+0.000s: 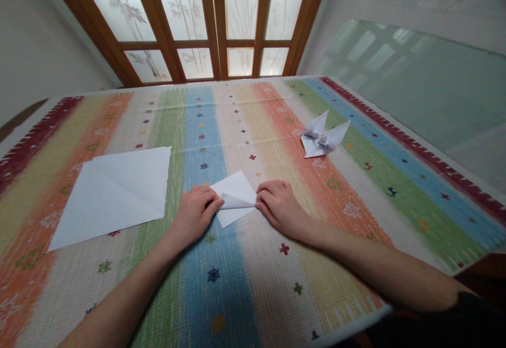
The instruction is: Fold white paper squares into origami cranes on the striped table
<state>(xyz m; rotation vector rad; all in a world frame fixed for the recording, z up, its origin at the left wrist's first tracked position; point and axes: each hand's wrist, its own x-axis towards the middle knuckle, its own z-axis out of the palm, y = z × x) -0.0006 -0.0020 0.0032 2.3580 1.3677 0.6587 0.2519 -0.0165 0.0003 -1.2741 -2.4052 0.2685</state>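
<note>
Folded paper (236, 189) lies at mid-frame on the cloth-covered counter (269, 284), its opposite corners pinched by the fingers of my left hand (196, 209) and right hand (281, 206), where uneven pull could skew the raised flap (237, 201) and crease it crooked.

Extends the left forearm (134, 277) diagonally from the lower left and the right forearm (379, 266) from the lower right, both bare. Holds the left hand (196, 210) and right hand (281, 208) facing each other, slightly apart, backs upward, with fingers (206, 194) curled in a pinch.
</note>
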